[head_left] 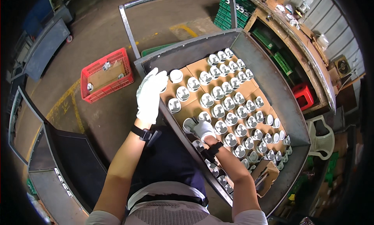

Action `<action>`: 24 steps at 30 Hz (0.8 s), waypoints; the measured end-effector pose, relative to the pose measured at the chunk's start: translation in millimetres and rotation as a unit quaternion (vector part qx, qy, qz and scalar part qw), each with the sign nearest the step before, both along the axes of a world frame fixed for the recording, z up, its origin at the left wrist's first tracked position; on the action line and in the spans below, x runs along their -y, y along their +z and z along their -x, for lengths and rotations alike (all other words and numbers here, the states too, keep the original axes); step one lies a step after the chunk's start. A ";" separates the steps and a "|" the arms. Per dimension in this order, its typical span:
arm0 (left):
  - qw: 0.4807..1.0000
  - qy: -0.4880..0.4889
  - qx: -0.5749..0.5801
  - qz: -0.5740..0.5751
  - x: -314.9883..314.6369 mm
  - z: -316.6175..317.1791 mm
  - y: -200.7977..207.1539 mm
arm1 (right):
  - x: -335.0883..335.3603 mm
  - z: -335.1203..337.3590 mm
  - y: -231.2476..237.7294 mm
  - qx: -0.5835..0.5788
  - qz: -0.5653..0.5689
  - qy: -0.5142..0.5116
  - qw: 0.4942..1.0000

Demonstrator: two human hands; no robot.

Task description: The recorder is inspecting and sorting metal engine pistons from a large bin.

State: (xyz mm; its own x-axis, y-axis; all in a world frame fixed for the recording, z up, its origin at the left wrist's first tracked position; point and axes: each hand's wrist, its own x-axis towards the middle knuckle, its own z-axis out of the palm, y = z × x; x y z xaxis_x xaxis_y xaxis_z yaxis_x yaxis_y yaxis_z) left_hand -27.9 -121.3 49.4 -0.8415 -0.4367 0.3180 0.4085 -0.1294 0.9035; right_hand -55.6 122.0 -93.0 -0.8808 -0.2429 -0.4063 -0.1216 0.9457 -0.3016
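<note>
Pistons cover most of the cart, sparser toward its left corner; right hand touches one, left hand beside another; grips unclear.

Tight lanes inside the walled tray
Rows of round metal pieces leave only slim gaps; bare cardboard opens wider beside the far wall; a cardboard box blocks the lower right end.
</note>
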 end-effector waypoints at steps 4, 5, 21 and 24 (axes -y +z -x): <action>0.999 -0.007 0.007 -0.042 14.8 16.5 -11.6 | 4.9 8.0 -25.8 -0.095 -0.106 0.236 0.961; 0.994 -0.032 0.006 -0.105 17.7 21.3 -12.3 | 7.3 9.4 -27.0 -0.084 -0.127 0.276 0.949; 0.986 0.096 0.077 0.113 5.9 40.2 -31.9 | 142.0 185.7 24.7 -0.161 0.115 0.089 0.976; 0.994 0.054 0.042 0.084 8.1 39.5 -37.3 | 161.2 202.5 15.9 -0.100 0.117 0.085 0.984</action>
